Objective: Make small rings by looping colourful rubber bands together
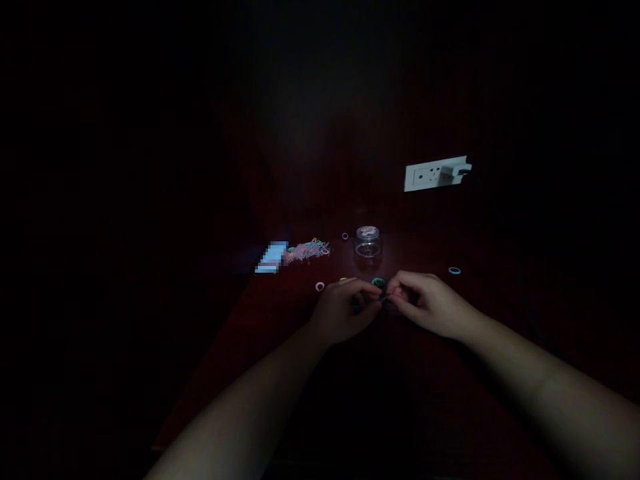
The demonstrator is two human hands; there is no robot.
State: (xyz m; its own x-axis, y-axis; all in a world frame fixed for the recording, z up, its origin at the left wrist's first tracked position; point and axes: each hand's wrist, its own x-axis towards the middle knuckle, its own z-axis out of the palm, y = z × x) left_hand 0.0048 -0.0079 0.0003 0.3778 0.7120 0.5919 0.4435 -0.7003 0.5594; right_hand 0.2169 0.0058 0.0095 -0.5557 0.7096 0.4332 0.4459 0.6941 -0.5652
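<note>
My left hand (347,310) and my right hand (425,301) meet over the table, thumb and fingertips of each pinched together. Between their tips runs a small, thin greenish band (384,299), probably a hair tie; it is too dark and small to make out fully. Just behind the fingertips lies a green hair tie (378,282). A pink hair tie (320,286) rests to the left of my left hand, and a yellow one (343,279) is partly hidden behind that hand. Further right, apart from my right hand, is a light blue hair tie (454,271).
A clear lidded jar (367,243) stands behind my hands, with a small pale ring (345,236) beside it. To the left are a heap of colourful bands (307,251) and a lit phone (273,257). A wall socket (435,174) holds a plug. The surroundings are very dark.
</note>
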